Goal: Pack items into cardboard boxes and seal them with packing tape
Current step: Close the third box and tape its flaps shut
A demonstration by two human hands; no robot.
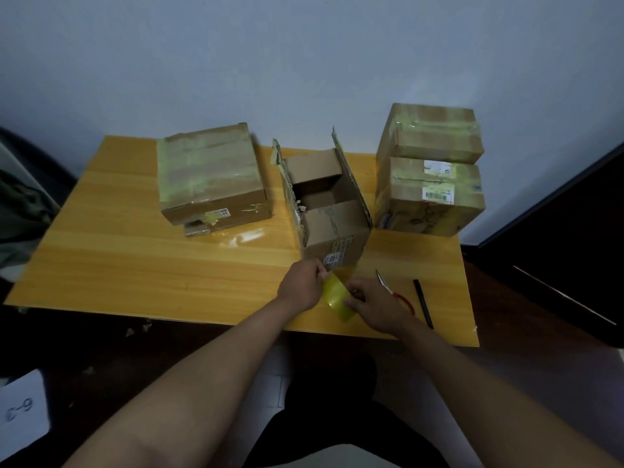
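An open cardboard box (332,214) stands in the middle of the wooden table (135,258), its flaps up and its inside showing only bare cardboard. Just in front of it I hold a roll of yellowish packing tape (337,297) between both hands. My left hand (300,285) pinches the free end of the tape near the box's front bottom edge. My right hand (374,304) grips the roll from the right side.
A taped shut box (212,173) lies at the left. Two taped boxes are stacked at the right, the upper (435,133) on the lower (432,197). Red-handled scissors (395,292) and a black pen (423,302) lie right of my hands. A paper sheet (23,413) lies on the floor.
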